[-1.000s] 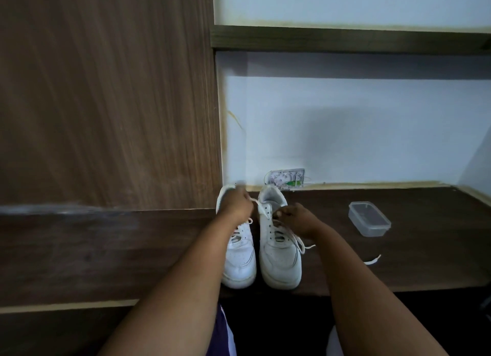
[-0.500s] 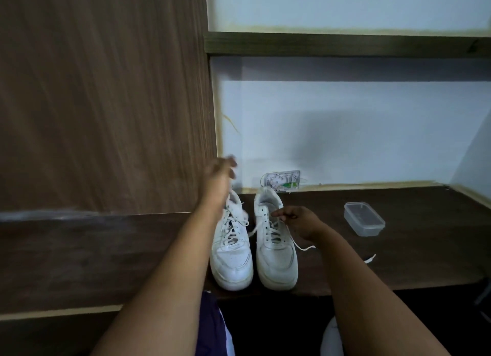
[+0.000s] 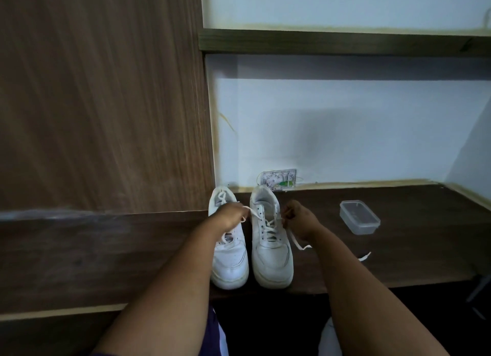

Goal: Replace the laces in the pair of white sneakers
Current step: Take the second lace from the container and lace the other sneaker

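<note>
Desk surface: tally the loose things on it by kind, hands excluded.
White sneakers: 2, left one and right one, side by side
Clear plastic container: 1
Loose white lace piece by the desk edge: 1
Small printed box at the wall: 1
Total: 5

My two white sneakers sit side by side, toes toward me, on the dark wooden shelf; the left sneaker (image 3: 229, 252) is still partly laced. The right sneaker (image 3: 269, 245) has its white lace (image 3: 267, 223) loosened through the upper eyelets, one end trailing onto the wood beside it, with another lace piece (image 3: 364, 256) lying further right.
</note>
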### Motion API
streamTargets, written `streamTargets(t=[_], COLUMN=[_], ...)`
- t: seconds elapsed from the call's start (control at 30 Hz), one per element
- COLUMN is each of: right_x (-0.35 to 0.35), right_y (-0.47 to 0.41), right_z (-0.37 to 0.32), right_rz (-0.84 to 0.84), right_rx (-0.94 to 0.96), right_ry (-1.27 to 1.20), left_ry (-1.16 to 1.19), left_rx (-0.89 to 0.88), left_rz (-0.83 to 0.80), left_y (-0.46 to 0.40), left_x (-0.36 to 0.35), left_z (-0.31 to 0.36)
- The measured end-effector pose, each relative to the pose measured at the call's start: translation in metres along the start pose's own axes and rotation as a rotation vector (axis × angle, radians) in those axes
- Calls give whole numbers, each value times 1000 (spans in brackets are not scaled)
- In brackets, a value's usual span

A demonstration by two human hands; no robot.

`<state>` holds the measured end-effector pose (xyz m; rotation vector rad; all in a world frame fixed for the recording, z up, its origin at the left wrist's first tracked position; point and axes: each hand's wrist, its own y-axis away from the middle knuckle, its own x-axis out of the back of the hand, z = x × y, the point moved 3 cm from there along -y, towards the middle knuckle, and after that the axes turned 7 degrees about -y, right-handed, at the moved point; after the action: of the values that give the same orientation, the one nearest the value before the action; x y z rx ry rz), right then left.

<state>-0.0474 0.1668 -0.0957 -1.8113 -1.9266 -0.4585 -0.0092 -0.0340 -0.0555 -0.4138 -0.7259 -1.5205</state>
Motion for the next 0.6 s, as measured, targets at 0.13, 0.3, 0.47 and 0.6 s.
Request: streamTargets(t=[0.13,0.3,0.47,0.6], right_x=[9,4,30,56], right_y=[-1,3,2,9], right_z=[0,1,3,-4], right_rz=[77,28,141,299], right_rx=[11,-89,-72,-41], right_ry=[-73,-205,-132,-508], left_ry=[353,170,-407,-614], left_rx=[128,176,178,139], left_rz=[173,198,148,451], left_y=[4,1,7,13], left_x=[21,24,27,31], left_z=[-22,-32,-29,-9])
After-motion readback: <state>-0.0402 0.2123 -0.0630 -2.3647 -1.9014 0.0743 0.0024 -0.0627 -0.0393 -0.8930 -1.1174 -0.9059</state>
